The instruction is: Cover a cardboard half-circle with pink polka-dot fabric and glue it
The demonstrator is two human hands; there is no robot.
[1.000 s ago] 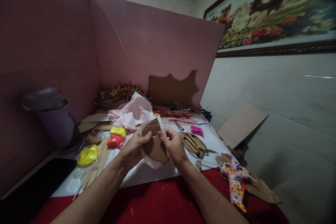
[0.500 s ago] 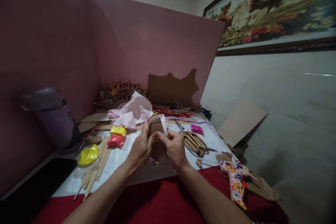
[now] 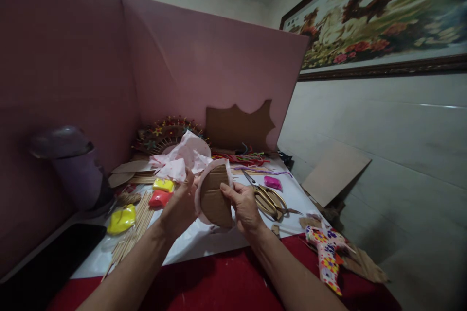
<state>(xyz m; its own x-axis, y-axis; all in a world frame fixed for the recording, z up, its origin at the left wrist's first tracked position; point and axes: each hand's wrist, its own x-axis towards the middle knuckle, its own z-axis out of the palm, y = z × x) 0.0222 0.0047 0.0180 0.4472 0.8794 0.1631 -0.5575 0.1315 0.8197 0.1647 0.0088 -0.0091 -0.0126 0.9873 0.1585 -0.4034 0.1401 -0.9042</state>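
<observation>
A half-round piece of brown cardboard (image 3: 216, 197), edged with folded pink-white fabric, is held upright over the table. My right hand (image 3: 245, 204) pinches its right side, thumb on the brown face and fingers behind. Just left of the curved edge is my left hand (image 3: 181, 204), thumb raised and apart from the cardboard; its fingertips are partly hidden at or behind the fabric rim, so contact is unclear. Behind it lies crumpled pink-white fabric (image 3: 193, 148). Gold-handled scissors (image 3: 268, 199) rest to the right of my right hand.
Thin wooden sticks (image 3: 136, 228), yellow and red clay packets (image 3: 159, 198) and a black phone (image 3: 54, 255) lie left, near a purple tumbler (image 3: 78, 170). A magenta packet (image 3: 273, 183) and a flower-patterned wrapped piece (image 3: 328, 257) are right. Cut cardboard (image 3: 239, 126) leans behind.
My left hand has let go of the cardboard's face and moved left, its thumb now lifted. More of the half-round piece shows, while my right hand keeps its grip.
</observation>
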